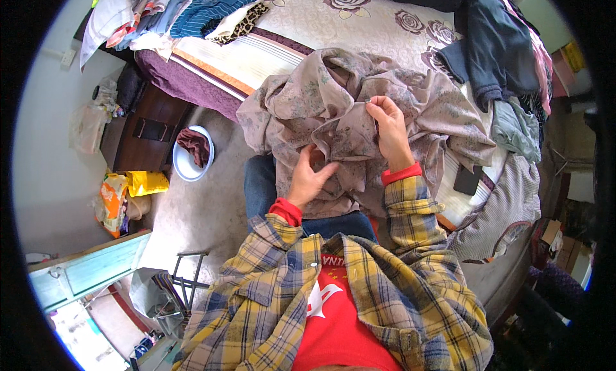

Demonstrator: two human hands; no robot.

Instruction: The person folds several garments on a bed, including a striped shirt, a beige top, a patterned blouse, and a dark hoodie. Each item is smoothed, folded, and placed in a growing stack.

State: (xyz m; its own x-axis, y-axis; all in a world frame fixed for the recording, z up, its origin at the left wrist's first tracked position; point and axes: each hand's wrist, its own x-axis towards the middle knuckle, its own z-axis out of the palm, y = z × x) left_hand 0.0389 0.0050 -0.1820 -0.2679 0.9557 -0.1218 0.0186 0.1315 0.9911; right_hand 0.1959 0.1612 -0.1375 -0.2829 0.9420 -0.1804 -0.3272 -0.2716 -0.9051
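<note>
A large crumpled floral fabric (293, 101), mauve-grey with green sprigs, spreads over my lap and the bed edge in the head view. My left hand (310, 176) grips a fold of it near the middle, some fingertips hidden in the cloth. Up and to the right, my right hand (389, 128) has thumb and forefinger pinched together at a raised edge of the same fabric. A tiny shiny thing shows at those fingertips, too small to name. Beneath the cloth my jeans (260, 183) show.
The bed (380, 29) bears folded clothes (211, 12) at far left and dark trousers (500, 48) at right. A black phone (467, 179) lies beside a striped grey garment (500, 217). On the floor at left stand a white basin (182, 166) with brown cloth inside and a folding stool (190, 277).
</note>
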